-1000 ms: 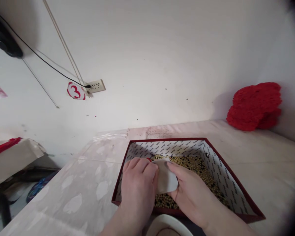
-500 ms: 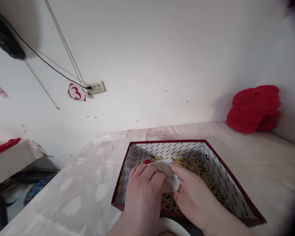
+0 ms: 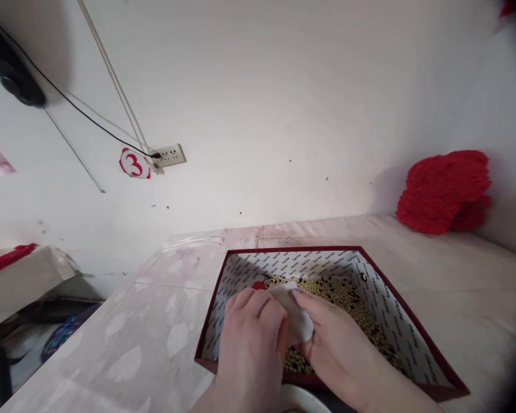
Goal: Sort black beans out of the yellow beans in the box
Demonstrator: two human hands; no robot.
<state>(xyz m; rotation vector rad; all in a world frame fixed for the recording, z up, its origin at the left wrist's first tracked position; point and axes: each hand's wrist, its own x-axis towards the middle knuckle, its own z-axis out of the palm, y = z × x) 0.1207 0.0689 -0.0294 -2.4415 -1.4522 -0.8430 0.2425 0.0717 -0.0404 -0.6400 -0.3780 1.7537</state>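
Observation:
My left hand (image 3: 253, 332) has its fingers curled over the left side of a pale, rounded, flat-looking piece (image 3: 298, 318), whose exact kind I cannot make out. On the other side my right hand (image 3: 337, 338) pinches it, thumb on top and fingers beneath. Both hands are over a dark-red box (image 3: 294, 248) with a white printed lining. Yellowish and black beads or beans (image 3: 344, 292) cover the bottom of that box. A small red thing (image 3: 258, 285) shows just beyond my left knuckles.
The rim of a white bowl-like vessel (image 3: 305, 398) shows at the bottom edge. A pale patterned cloth (image 3: 150, 321) covers the table. Red fluffy material (image 3: 445, 192) is piled at the right by the wall. A power socket (image 3: 169, 155) sits on the wall.
The pale piece has turned slightly between my hands, and its far edge looks narrower. Both hands stay in nearly the same place over the box.

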